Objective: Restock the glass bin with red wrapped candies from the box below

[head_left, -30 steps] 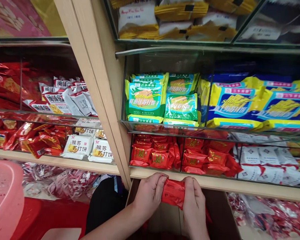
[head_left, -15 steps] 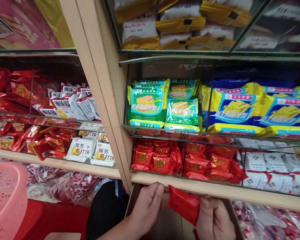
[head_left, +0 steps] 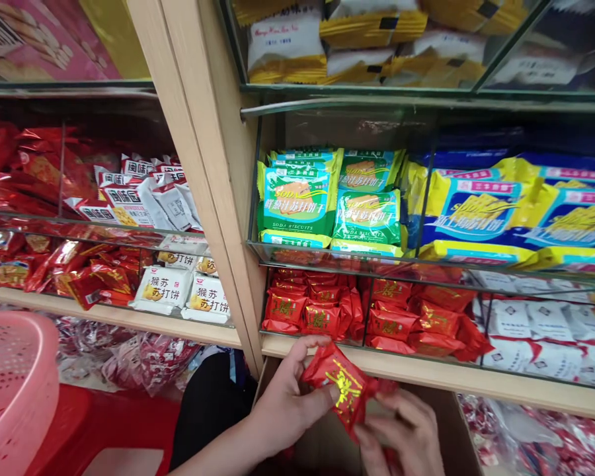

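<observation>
My left hand (head_left: 295, 396) pinches a red packet with gold lettering (head_left: 344, 387) between thumb and fingers, above an open cardboard box (head_left: 443, 416). On the packet's right side is my right hand (head_left: 401, 430), its fingers bent around red wrapping; its fingertips are slightly blurred. Similar red packets (head_left: 322, 320) stand stacked on the low shelf just behind. Green soda biscuit packs (head_left: 295, 198) and blue and yellow packs (head_left: 480, 211) fill the shelf above them.
A pink perforated basket (head_left: 17, 390) sits at the left by a red plastic stool (head_left: 109, 423). A wooden upright (head_left: 203, 152) divides the shelves. White packets (head_left: 161, 291) lie on the lower left shelf. Bagged goods (head_left: 545, 433) lie beneath the right shelf.
The red packet has turned so its gold lettering shows. My left hand has moved up and right onto it, and my right hand has moved slightly left.
</observation>
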Motion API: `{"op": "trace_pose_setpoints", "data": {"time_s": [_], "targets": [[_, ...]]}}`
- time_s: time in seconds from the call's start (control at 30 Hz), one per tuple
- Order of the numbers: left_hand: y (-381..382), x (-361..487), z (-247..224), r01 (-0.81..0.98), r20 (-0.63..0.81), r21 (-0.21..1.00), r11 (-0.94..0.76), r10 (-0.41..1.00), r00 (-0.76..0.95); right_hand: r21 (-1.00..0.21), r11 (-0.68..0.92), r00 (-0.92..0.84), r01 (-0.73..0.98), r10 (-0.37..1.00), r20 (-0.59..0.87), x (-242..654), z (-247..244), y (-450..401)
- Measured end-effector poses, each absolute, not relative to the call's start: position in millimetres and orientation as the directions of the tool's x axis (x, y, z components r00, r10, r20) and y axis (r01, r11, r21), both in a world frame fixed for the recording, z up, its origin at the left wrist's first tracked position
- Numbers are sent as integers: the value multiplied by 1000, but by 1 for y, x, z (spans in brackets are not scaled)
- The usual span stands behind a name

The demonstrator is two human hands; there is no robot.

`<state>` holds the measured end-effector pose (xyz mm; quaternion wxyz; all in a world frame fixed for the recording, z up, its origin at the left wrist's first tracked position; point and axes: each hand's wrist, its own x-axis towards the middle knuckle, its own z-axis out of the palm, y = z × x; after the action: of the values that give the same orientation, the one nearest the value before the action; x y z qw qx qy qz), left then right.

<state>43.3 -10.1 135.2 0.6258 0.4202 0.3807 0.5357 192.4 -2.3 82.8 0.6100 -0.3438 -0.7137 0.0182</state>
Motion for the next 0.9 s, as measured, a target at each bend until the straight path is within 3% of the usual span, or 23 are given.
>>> {"op": "trace_pose_setpoints", "data": {"time_s": [0.07,0.13,0.2,0.27,0.37,0.47,0.53,0.63,0.7,0.83,0.9], "targets": [[-11,43,133,-368,8,929,38,992,124,-742,616,114,265,744,659,188,73,-5],[-12,44,130,-388,33,922,13,993,114,-906,423,137,-15,898,418,181,71,-8],[-14,45,128,-403,53,915,-2,992,114,-940,242,93,-238,970,226,175,77,-8],[-15,45,127,-406,66,914,-11,991,120,-930,119,9,-347,992,123,171,86,-7],[-13,42,124,-425,104,903,-65,992,69,-938,82,-125,-336,984,130,174,93,-3],[-10,34,122,-389,114,916,-102,993,9,-982,96,-149,-161,981,121,182,92,3],[-10,27,122,-241,98,966,-91,995,18,-992,123,-140,-7,983,123,187,93,6],[-14,20,123,43,126,991,-129,990,68,-974,181,-271,140,953,138,190,100,9],[-18,19,122,79,161,983,-165,986,53,-979,160,-314,124,942,115,188,107,11],[-20,22,117,-64,144,988,-142,989,35,-998,-4,-140,-70,990,6,180,117,15],[-18,21,116,-87,124,989,-124,992,0,-995,-51,-136,-88,990,-38,178,119,21]]}}
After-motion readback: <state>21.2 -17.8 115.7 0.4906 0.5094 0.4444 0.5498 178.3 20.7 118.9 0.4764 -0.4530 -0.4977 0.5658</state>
